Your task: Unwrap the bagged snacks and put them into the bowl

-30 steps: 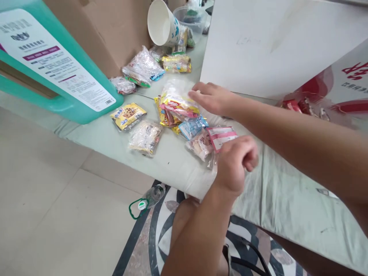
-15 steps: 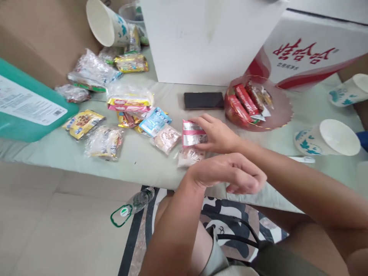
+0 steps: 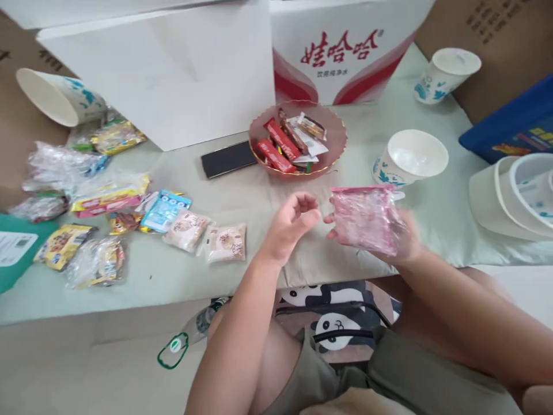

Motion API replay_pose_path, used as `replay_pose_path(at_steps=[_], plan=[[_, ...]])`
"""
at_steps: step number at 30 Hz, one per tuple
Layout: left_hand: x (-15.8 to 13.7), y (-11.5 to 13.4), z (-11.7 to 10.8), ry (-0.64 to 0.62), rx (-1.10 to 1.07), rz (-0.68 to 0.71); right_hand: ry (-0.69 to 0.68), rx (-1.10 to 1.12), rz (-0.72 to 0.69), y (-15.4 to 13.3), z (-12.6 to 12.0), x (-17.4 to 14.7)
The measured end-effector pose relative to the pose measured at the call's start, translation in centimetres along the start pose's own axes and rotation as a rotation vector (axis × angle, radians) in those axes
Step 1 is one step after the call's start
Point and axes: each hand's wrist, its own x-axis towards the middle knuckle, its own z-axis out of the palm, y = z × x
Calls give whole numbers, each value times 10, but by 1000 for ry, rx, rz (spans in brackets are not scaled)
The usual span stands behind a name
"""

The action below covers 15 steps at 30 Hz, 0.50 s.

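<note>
A flat pink packet in clear crinkled plastic (image 3: 365, 222) rests across my right hand (image 3: 404, 236), with the fingers behind it and their tips showing at its left edge. To its left, my left hand (image 3: 294, 227) is held with loosely curled fingers, apart from the packet and holding nothing. Two small beige snack packets lie left of that hand: a nearer packet (image 3: 227, 242) and another packet (image 3: 186, 230) partly over a blue packet (image 3: 166, 210). Beyond my hands stands a pink glass bowl (image 3: 334, 150) with red-wrapped bars (image 3: 280, 141) in it.
A black phone (image 3: 228, 159) lies against the bowl's left side. Paper cups stand right, the nearest cup (image 3: 417, 155) close behind the packet. White tubs (image 3: 492, 202) are at far right. Several wrapped snacks (image 3: 93, 262) cover the left. White boxes (image 3: 207, 75) wall the back.
My right hand has lifted the pink packet from the table and carried it right. My left hand has turned and uncrossed from the right arm. The view has swung right.
</note>
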Motion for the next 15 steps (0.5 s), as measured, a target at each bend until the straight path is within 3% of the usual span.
replay_pose_path(at_steps=[3,5,10,15], plan=[[13,-21,15,-97,85,-91,156,-133,-59,9,-5,3],[18,-32,23,-93,117,-103,210,-240,-96,7,-13,2],[30,-39,24,118,88,-71,375,-805,-253,0,-53,-10],[38,-34,15,215,61,-68,390,-1180,-186,20,-70,-16]])
